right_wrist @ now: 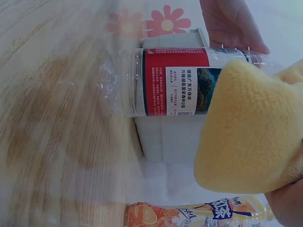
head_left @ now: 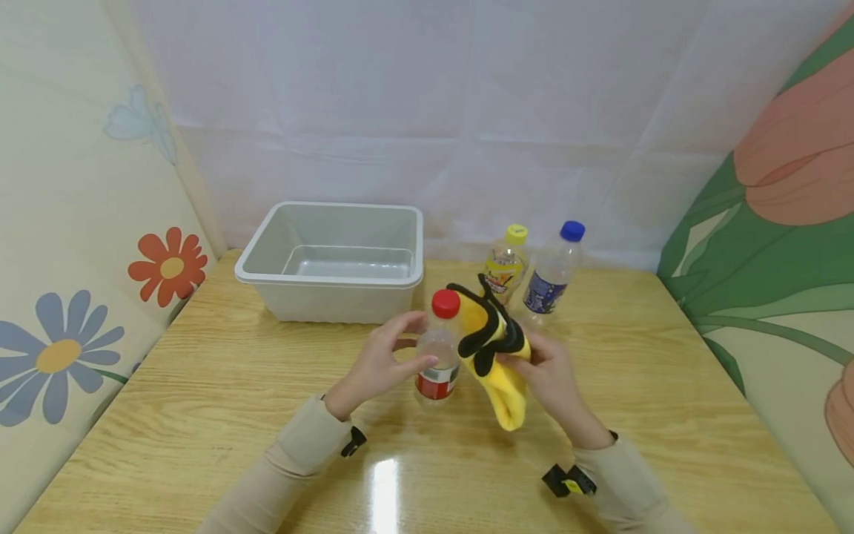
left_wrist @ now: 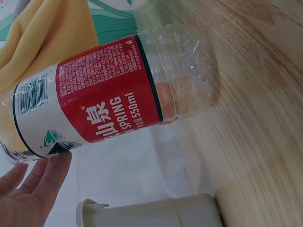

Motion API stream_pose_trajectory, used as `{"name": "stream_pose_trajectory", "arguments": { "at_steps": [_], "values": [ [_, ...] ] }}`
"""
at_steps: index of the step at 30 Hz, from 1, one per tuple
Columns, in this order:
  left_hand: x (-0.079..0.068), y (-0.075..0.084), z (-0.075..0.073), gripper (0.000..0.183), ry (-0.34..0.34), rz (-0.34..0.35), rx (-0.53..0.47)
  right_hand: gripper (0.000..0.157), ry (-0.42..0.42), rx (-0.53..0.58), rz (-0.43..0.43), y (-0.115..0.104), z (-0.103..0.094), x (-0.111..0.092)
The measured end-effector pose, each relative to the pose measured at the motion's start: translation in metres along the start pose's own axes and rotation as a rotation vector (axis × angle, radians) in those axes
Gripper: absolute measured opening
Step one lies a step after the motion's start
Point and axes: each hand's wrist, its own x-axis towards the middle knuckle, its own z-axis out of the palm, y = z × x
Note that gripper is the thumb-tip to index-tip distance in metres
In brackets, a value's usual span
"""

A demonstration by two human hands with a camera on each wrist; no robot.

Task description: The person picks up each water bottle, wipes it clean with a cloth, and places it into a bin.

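Note:
A clear plastic water bottle with a red cap and a red-and-white label stands upright near the table's middle. My left hand holds it from the left, thumb at the front and fingers behind; in the left wrist view its fingertips touch the bottle. To the right, my right hand pinches a soft yellow plush cloth with black edging. The cloth hangs beside the bottle, its lower end drooping. Folds of the cloth hide part of the right fingers.
A grey plastic bin stands at the back left. Behind the cloth are a yellow-capped drink bottle and a blue-capped bottle. The wooden table meets a white curtain at the back and printed cloth walls at the sides.

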Motion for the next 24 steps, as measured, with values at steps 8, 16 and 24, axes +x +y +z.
{"name": "stream_pose_trajectory", "arguments": {
  "at_steps": [8, 16, 24],
  "values": [
    [0.0, -0.0014, 0.0005, 0.06, 0.001, 0.012, 0.007, 0.047, -0.035, -0.107, 0.0, 0.0016, 0.0036, 0.0025],
    [0.0003, 0.0002, -0.0003, 0.059, -0.015, 0.005, 0.011, 0.04, -0.082, -0.224, -0.005, -0.0002, 0.004, 0.0069],
    [0.0006, 0.0021, -0.001, 0.06, -0.022, -0.011, -0.001, 0.038, -0.151, -0.273, -0.048, -0.0024, 0.005, 0.0096]
  ]
}}
